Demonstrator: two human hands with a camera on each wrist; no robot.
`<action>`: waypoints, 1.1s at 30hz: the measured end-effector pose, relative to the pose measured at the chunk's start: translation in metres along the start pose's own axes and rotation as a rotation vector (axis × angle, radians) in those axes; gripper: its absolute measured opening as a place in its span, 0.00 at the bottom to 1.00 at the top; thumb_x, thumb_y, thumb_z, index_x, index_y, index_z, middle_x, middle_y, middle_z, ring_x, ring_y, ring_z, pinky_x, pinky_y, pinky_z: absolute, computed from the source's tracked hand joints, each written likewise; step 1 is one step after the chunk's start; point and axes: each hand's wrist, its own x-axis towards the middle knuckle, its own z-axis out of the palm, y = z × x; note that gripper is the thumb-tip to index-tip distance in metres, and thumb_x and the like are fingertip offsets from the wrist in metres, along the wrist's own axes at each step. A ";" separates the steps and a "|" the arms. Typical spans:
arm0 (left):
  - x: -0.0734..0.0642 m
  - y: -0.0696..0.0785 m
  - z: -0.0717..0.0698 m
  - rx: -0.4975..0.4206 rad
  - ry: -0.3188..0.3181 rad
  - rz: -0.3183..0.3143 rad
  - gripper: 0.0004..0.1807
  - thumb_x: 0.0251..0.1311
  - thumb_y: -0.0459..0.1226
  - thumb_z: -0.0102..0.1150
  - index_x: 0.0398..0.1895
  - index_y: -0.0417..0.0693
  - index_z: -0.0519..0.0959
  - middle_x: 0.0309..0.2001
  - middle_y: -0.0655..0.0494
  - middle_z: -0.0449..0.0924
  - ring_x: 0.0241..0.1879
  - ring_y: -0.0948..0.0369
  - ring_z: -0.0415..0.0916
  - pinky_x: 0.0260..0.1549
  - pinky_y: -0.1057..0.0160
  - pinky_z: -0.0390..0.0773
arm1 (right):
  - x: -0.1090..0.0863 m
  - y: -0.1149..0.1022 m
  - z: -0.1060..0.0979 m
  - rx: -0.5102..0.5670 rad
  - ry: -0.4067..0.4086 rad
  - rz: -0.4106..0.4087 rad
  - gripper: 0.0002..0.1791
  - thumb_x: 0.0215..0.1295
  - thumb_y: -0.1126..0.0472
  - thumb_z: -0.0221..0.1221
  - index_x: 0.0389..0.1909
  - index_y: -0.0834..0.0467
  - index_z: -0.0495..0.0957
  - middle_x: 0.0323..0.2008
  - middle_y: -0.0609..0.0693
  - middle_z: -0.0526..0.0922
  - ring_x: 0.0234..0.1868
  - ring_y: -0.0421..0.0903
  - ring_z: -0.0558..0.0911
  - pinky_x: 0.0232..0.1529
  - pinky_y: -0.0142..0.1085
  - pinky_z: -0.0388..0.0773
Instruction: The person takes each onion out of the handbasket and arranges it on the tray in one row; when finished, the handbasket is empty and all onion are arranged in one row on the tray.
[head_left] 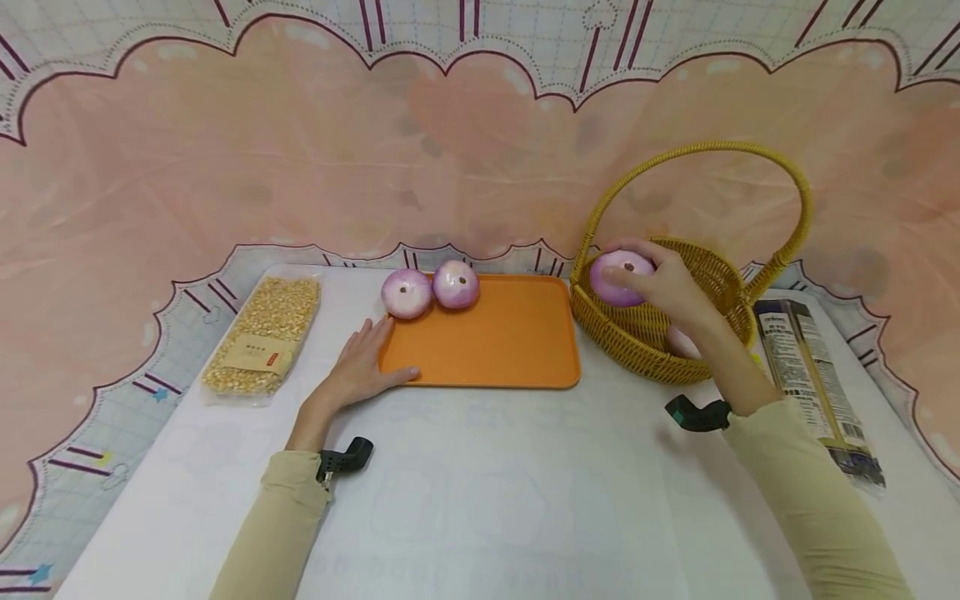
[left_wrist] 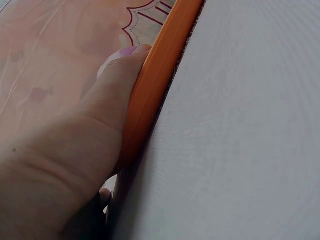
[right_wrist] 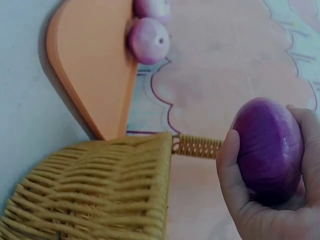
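Observation:
My right hand (head_left: 667,279) grips a purple onion (head_left: 621,277) over the left side of a wicker basket (head_left: 637,354). In the right wrist view, the thumb and fingers curl round this onion (right_wrist: 267,150), above the rim. Another onion (head_left: 682,342) sits inside the basket, partly covered by my right wrist. My left hand (head_left: 363,362) lies spread at the left end of an orange tray (head_left: 487,342), its thumb (left_wrist: 115,85) against the near rim. Beyond its fingertips, two onions, one left (head_left: 407,293) and one right (head_left: 456,284), sit side by side at the tray's far left corner.
A clear bag of yellow corn kernels (head_left: 266,333) lies left of the tray. Right of the basket is a dark printed packet (head_left: 817,375), partly behind my right forearm. The basket's tall handle (head_left: 705,148) arches above it. A patterned cloth (head_left: 450,167) hangs behind the white table (head_left: 510,483).

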 end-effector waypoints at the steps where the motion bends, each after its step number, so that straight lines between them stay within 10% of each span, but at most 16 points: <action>1: 0.000 0.000 0.000 -0.001 0.000 -0.001 0.57 0.55 0.61 0.60 0.77 0.41 0.43 0.79 0.43 0.41 0.78 0.43 0.31 0.76 0.44 0.33 | 0.000 -0.001 0.002 -0.007 -0.006 -0.004 0.25 0.64 0.46 0.61 0.60 0.49 0.74 0.60 0.48 0.74 0.54 0.46 0.72 0.45 0.27 0.77; 33: 0.000 0.000 0.000 -0.006 -0.002 -0.010 0.58 0.54 0.61 0.61 0.77 0.41 0.43 0.79 0.44 0.41 0.78 0.43 0.31 0.76 0.44 0.33 | 0.001 -0.012 0.064 0.063 -0.093 -0.065 0.27 0.58 0.55 0.67 0.58 0.51 0.73 0.60 0.55 0.75 0.55 0.56 0.75 0.54 0.50 0.79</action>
